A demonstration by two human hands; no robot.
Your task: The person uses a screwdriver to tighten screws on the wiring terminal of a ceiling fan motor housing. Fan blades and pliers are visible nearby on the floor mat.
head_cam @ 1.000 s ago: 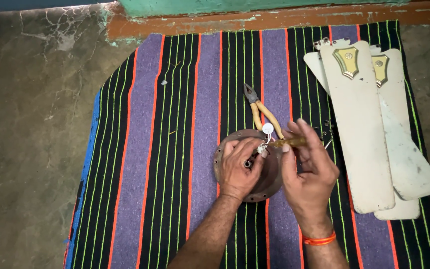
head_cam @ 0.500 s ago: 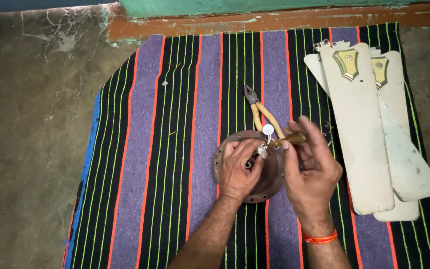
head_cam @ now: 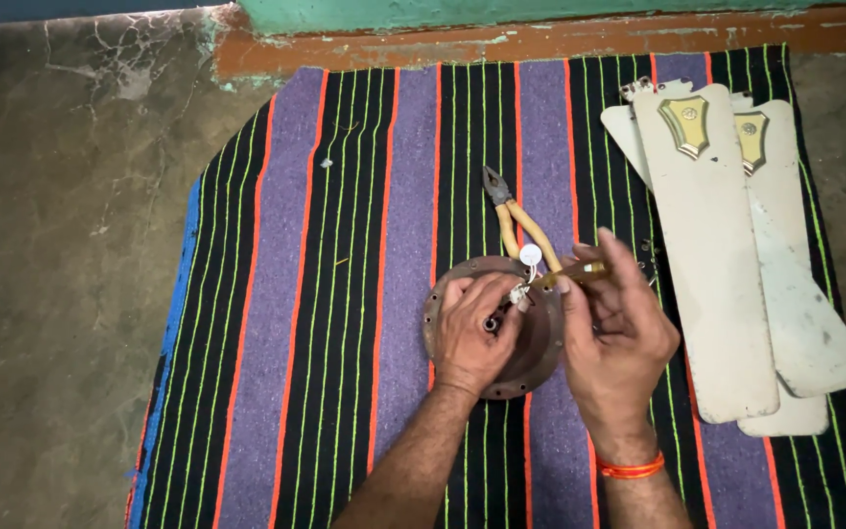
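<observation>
Your left hand (head_cam: pixel 474 331) presses down on the round plate (head_cam: pixel 540 343) at the centre of the striped mat (head_cam: pixel 345 294). Pliers (head_cam: pixel 513 217) lie just beyond it. Your right hand (head_cam: pixel 619 338) pinches a screwdriver (head_cam: pixel 580 273) at the plate's middle. Fan blades (head_cam: pixel 717 274) lie stacked on the right.

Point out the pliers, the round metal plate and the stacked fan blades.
pliers (head_cam: pixel 513 217), head view, on one yellow handle.
round metal plate (head_cam: pixel 539 345), head view, on its brown face between the hands.
fan blades (head_cam: pixel 717 284), head view, on the top blade.

Round rusty metal plate (head_cam: pixel 540 353), flat
</observation>
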